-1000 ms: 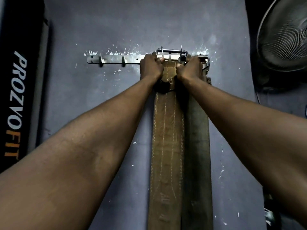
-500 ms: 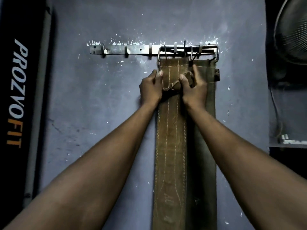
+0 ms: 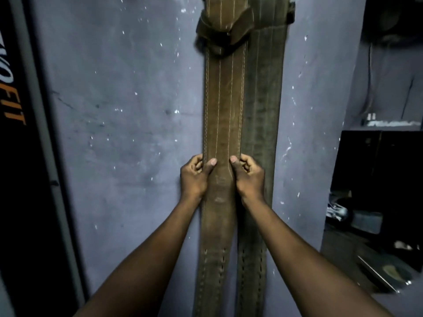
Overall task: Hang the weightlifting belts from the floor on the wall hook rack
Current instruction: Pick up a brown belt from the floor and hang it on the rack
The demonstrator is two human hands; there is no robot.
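Note:
A brown stitched leather belt (image 3: 225, 106) hangs straight down the grey wall, its keeper loop (image 3: 225, 30) near the top of the view. A darker olive belt (image 3: 263, 110) hangs right beside it, partly behind it. My left hand (image 3: 194, 177) pinches the brown belt's left edge, thumb on the front. My right hand (image 3: 248, 177) pinches its right edge the same way, at the same height. The hook rack is out of view above the frame.
A black banner with orange lettering (image 3: 13, 115) in a grey frame stands against the wall at the left. At the right, a dark cabinet (image 3: 377, 175) and cluttered items (image 3: 357, 216) sit on the floor, with a metal bar (image 3: 377, 273) low down.
Both hands slid down the brown belt from just under the rack to its middle. The view tilted downward, so the rack and the fan left the frame.

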